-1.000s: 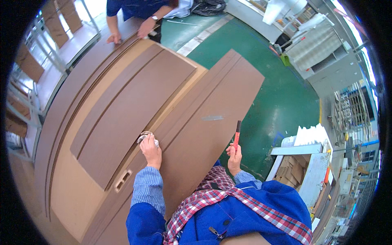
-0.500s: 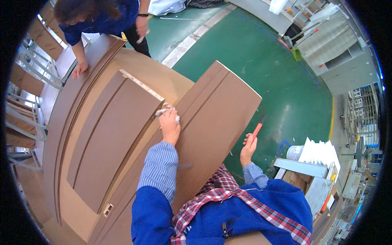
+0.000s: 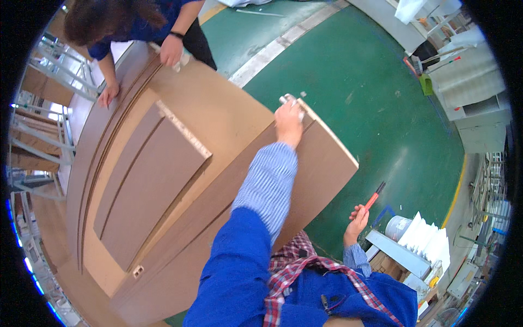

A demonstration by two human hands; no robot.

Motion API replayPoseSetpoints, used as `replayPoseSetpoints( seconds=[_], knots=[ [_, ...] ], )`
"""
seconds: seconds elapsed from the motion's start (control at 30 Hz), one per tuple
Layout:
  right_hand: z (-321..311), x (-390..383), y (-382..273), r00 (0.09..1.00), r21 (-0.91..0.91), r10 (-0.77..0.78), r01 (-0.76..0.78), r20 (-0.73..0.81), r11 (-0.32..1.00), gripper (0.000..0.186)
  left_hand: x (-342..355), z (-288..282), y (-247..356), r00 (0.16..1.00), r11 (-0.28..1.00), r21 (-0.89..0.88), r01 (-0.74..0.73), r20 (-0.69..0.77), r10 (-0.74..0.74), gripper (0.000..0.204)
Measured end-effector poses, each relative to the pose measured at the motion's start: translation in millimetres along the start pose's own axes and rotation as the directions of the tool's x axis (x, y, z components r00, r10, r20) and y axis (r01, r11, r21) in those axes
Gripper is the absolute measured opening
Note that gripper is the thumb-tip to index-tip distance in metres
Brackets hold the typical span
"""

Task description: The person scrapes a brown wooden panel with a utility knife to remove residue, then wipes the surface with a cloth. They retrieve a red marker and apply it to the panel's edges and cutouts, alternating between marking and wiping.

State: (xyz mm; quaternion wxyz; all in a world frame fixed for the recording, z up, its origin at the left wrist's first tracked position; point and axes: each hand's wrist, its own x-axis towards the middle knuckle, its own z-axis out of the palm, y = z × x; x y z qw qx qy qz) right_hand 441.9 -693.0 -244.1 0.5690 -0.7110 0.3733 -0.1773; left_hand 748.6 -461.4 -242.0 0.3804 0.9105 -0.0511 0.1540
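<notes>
My left hand point(image 3: 288, 124) is closed on a crumpled white rag point(image 3: 292, 101) at the far end of a long brown panel point(image 3: 321, 158). The panel has dark grooves along its length and a pale cut end. Off the panel's right side, over the floor, my right hand point(image 3: 357, 222) grips a slim red stick with a dark tip point(image 3: 375, 196); its exact kind is unclear. Left of the long panel, a shorter brown panel point(image 3: 147, 185) with a raw, speckled end lies on a tan board point(image 3: 218, 98).
Across the work, a co-worker in blue point(image 3: 147, 22) leans over another long brown panel point(image 3: 92, 180), a white wad in one hand. To my right stand a white bucket point(image 3: 399, 226), a stack of white sheets point(image 3: 425, 240) and a metal-edged stand point(image 3: 395, 253). Green floor point(image 3: 348, 98) lies beyond.
My left hand has slid the rag away from me along the panel to its far end. My right hand has shifted slightly right with the red stick. The co-worker's wad hand came down to the board.
</notes>
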Motion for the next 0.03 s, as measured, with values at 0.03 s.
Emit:
replayPoseSetpoints(
  seconds=[0.03],
  knots=[
    [-3.8,6.8,1.6,1.000,-0.004,0.025,-0.025,-0.008,1.000,0.031,-0.3,-11.4,-5.4,0.992,0.971,-0.217,0.101,0.095,-0.082,0.041]
  ],
)
